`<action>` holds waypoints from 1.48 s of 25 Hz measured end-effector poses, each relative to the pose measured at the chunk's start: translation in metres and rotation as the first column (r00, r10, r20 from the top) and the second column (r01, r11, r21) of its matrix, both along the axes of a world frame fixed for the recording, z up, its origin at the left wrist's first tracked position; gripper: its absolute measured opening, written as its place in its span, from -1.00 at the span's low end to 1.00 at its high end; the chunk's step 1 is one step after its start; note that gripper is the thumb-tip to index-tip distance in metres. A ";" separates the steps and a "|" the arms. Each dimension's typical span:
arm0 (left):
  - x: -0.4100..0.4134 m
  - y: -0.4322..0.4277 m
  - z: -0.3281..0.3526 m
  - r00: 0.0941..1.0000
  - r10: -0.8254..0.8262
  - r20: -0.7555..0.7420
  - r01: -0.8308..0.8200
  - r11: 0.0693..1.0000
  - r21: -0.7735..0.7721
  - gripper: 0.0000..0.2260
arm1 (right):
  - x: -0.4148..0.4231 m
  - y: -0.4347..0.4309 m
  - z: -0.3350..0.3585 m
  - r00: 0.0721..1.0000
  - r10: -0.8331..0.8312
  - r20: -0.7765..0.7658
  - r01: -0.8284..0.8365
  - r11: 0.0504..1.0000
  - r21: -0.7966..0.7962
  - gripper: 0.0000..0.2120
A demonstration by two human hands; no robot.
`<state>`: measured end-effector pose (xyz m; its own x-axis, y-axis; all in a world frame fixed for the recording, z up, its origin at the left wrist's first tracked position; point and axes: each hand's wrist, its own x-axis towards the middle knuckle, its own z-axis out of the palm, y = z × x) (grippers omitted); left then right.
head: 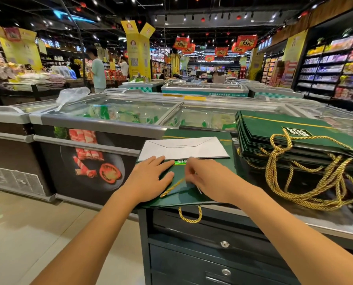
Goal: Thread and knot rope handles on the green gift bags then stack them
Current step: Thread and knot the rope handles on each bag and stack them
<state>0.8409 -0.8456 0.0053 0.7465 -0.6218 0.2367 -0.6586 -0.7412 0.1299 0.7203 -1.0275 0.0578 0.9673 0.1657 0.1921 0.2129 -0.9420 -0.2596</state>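
Right grip [208, 178] pinching the gold rope [171, 188] atop the green bag [184, 195] on the desk [326, 221], my left grip [149, 177] flat on the bag's left; if it slides, rope may pull out.

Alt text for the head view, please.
A person's left hand presses flat on a green gift bag lying on a dark counter while the right hand pinches a gold rope on it. To the right sits a stack of green bags with gold rope handles; supermarket chest freezers stand behind.
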 end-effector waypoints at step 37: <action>0.001 -0.004 -0.003 0.998 -0.009 -0.067 0.010 1.000 0.018 -0.51 | -0.016 -0.005 0.112 0.919 0.075 0.387 -0.089 0.996 0.020 -0.90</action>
<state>0.8423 -0.8499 0.0020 0.7545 -0.6324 0.1754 -0.6557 -0.7378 0.1607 0.7046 -1.0324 0.1701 0.8006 0.2272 0.5544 0.3795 -0.9083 -0.1759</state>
